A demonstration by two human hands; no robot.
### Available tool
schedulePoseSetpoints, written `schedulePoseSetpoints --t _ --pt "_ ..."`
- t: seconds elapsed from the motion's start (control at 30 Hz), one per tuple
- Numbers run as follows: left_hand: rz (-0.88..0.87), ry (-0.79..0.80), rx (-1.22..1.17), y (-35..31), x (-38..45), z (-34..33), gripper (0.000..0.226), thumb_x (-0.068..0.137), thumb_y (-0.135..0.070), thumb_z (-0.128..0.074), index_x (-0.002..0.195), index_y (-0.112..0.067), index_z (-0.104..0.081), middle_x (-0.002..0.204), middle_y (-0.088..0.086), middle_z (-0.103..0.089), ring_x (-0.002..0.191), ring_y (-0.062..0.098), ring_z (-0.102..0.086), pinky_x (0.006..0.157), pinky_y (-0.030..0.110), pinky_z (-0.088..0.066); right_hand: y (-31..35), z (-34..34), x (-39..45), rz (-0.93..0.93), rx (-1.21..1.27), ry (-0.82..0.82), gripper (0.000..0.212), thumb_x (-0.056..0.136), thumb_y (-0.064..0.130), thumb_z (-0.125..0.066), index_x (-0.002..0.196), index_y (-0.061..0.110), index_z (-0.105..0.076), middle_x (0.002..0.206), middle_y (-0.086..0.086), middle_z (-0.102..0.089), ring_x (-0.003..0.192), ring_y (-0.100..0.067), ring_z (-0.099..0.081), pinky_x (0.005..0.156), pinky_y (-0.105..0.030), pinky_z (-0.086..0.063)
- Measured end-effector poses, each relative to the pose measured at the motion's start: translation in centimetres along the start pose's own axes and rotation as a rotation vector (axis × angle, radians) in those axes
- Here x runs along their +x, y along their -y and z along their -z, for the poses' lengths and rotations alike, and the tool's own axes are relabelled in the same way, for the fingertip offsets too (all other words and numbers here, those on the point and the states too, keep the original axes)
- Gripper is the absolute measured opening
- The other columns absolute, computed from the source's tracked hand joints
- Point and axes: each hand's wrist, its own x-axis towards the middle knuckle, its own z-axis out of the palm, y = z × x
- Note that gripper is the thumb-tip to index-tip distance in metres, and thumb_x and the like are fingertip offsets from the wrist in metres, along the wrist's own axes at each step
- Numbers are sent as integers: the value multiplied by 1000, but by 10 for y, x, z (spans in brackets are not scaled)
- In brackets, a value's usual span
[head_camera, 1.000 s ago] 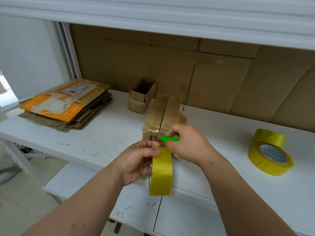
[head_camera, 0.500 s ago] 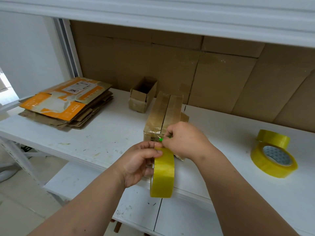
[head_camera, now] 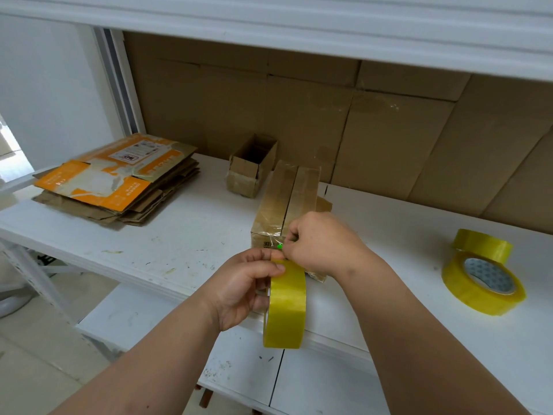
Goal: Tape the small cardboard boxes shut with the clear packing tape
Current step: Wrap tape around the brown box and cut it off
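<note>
Both hands on the tape roll, at the near end of the closed box.

Left hand (head_camera: 244, 290) grips the tape roll (head_camera: 285, 307), held upright on edge over the shelf (head_camera: 179, 235) front. Right hand (head_camera: 318, 242) has fingers curled, pinching a small green item (head_camera: 280, 247) at the roll's top, touching the box (head_camera: 287, 205) end. Open box (head_camera: 253, 164) behind; two spare rolls (head_camera: 483, 283) well to the right; flattened cardboard (head_camera: 116, 178) to the left.

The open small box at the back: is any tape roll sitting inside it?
No. The open small box shows only a dark interior; two spare tape rolls lie on the shelf far right.
</note>
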Motion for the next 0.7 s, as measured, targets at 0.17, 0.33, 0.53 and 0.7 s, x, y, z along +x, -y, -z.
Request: schedulePoseSetpoints --t 0.17,0.33,0.53,0.7 --pt "-5 28 22 -2 -3 -3 35 75 0 -70 109 -4 -65 83 12 -67 66 18 -65 49 29 -53 3 -3 5 22 -101 23 14 83 32 -62 85 21 -71 85 2 -68 85 -23 -63 72 -33 -55" --pt "-16 -58 -21 -4 -2 5 23 86 6 -58 105 -6 -64 77 9 -68 63 16 -65 46 28 -53 -21 -6 7 -67 -114 27 11 79 25 -57 76 18 -64 78 1 -63 76 -23 -61 56 -26 -39" --pt "3 -24 11 -8 -2 9 26 87 7 -55 110 -4 -63 79 8 -66 64 16 -65 45 28 -52 -58 -8 2 -167 95 53 11 92 28 -51 87 27 -61 85 7 -65 86 -18 -62 67 -28 -46" --pt "6 -30 -31 -9 2 10 33 78 5 -60 110 -2 -64 78 9 -65 63 17 -64 45 27 -53 -79 -50 2 -259 -104 102 12 97 27 -44 106 23 -51 93 2 -60 87 -22 -57 79 -34 -41"
